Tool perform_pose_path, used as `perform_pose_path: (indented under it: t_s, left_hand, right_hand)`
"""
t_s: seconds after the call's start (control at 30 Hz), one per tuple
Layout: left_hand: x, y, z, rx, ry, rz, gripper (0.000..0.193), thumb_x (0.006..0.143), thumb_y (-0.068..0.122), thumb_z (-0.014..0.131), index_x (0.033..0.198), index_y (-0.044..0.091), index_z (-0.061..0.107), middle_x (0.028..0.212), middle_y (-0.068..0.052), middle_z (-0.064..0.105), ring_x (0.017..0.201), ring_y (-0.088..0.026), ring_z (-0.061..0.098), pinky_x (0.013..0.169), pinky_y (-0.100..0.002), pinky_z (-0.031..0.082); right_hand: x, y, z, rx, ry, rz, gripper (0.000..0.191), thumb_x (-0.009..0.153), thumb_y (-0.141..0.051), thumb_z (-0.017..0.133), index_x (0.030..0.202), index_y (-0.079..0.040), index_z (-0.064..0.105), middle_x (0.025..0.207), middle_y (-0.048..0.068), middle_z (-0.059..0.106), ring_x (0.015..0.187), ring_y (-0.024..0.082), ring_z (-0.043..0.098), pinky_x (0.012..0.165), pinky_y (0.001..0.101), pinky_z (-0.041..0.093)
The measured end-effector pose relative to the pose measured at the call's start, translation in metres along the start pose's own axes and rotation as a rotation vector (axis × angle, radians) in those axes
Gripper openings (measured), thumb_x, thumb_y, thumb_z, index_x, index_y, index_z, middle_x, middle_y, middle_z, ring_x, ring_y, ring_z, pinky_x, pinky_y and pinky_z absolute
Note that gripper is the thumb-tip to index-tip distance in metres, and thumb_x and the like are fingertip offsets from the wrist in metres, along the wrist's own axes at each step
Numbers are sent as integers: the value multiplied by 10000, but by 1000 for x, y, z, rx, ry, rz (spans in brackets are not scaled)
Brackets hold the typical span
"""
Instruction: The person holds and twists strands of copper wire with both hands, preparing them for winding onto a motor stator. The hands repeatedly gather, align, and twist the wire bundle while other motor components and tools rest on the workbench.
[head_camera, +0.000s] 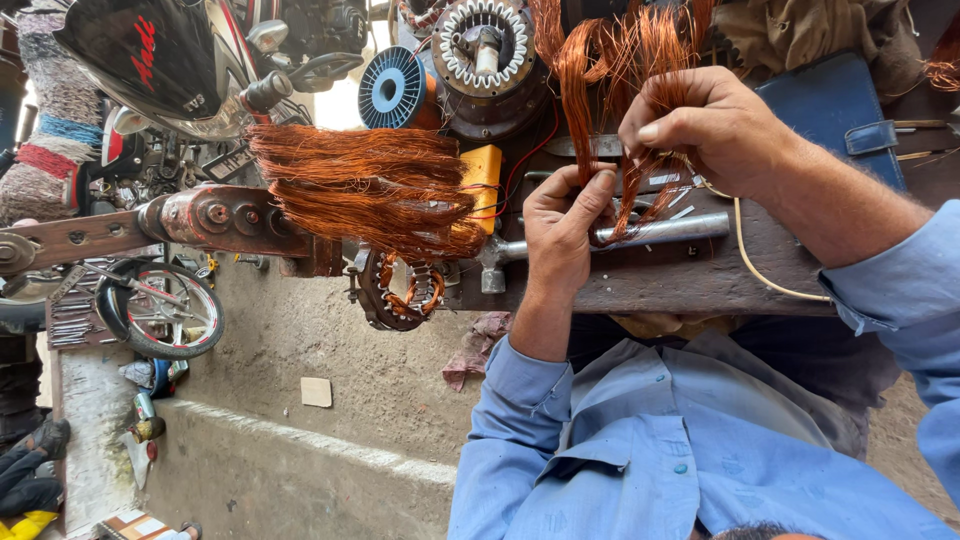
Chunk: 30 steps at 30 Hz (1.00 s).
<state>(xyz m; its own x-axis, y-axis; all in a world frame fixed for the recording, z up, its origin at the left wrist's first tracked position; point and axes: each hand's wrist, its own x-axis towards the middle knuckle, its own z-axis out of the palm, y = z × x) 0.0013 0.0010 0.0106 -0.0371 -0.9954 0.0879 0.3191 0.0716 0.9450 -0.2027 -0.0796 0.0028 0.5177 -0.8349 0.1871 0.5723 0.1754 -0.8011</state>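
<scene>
Both of your hands are pinching one copper wire bundle (640, 190) above the counter (700, 280): your left hand (560, 225) is gripping its lower strands, your right hand (700, 125) its upper loop, just beside a metal rod (670, 232).

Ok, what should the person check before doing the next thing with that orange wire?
1. Left hand has a pinch on the thin copper strands: ok.
2. Right hand has a grip on the copper bundle higher up: ok.
3. Strands run straight between the two hands: not ok, they cross and kink.
4. Metal rod lies steady on the workbench: cannot tell.
5. Big loose copper coil is apart from both hands: ok.
</scene>
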Motion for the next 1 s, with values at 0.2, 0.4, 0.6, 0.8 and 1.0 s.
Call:
perform_pose_path:
  t_s: [0.2, 0.4, 0.6, 0.8, 1.0]
  left_hand:
    - [0, -1, 4, -26, -5, -43, 192, 993, 98, 773, 1150, -9, 743, 947, -48, 737, 795, -81, 645, 716, -209, 524]
    - [2, 1, 7, 15, 38, -3, 271, 961, 97, 777, 1207, 11, 702, 952, -33, 727, 787, -68, 637, 699, -203, 526]
    - [2, -2, 5, -39, 16, 4, 200, 1011, 116, 765, 1158, -8, 708, 913, -44, 717, 755, -89, 636, 686, -217, 518]
    - [0, -6, 1, -12, -3, -17, 191, 1019, 132, 752, 1135, -17, 723, 913, -43, 715, 780, -80, 629, 703, -216, 512]
    - [-1, -6, 2, 0, -6, -16, 198, 1021, 146, 747, 1139, -12, 727, 921, -44, 724, 804, -84, 635, 735, -219, 516]
  right_hand:
    - [-1, -5, 11, -281, 68, 111, 153, 932, -76, 744, 1047, 24, 730, 925, 81, 733, 839, 124, 696, 775, 262, 594]
    - [0, -5, 9, 29, 4, -35, 84, 926, 39, 675, 982, 14, 617, 1064, 124, 721, 975, 197, 716, 878, 339, 619]
    - [0, -2, 6, 136, 81, -10, 196, 963, 23, 666, 1156, 50, 647, 921, 165, 674, 888, 249, 731, 843, 375, 645]
    - [-1, -1, 7, 2, 20, -24, 263, 1000, -102, 723, 1206, 57, 682, 920, 145, 703, 812, 182, 711, 712, 290, 629]
    - [-4, -5, 7, -229, 124, 23, 199, 962, -100, 757, 1105, 32, 715, 891, 118, 720, 772, 141, 703, 655, 256, 597]
